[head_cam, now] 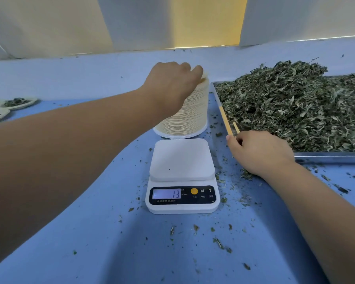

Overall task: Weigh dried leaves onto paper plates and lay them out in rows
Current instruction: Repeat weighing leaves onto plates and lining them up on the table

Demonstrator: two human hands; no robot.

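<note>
— Behind the scale [181,175], reaching with the left hand [172,83] onto the stack of paper plates [187,113]. Curling the fingers over its top edge, apparently pinching the uppermost plate. Not yet lifting anything clear.

— Doing what with the right hand [260,152]?

— Gripping the chopsticks [225,119], curling the fingers round their near ends. Holding them at the near-left corner of the tray [326,157], laying one along the rim and the other just inside, beside the dried leaves [295,103].

— Judging the step how?

— Fetching a fresh plate, by all appearances. Leaving the scale's platform bare and showing minus 13 on the display [166,194].

— Requiring what next?

— Probably peeling one single plate off the stack, setting it flat and centred on the platform, and checking for a reading near zero. Then carrying leaves across from the tray with the chopsticks. Risking two plates coming away together.

— Counting what?

— Counting two hands, one scale, one stack, one tray heaped with leaves just right of the scale, and two chopsticks. Also counting three filled plates [16,102] at the far left edge of the table [90,253], touching one another and partly cut off by the frame. Noting loose leaf fragments scattered round the scale, too many for counting.
</note>
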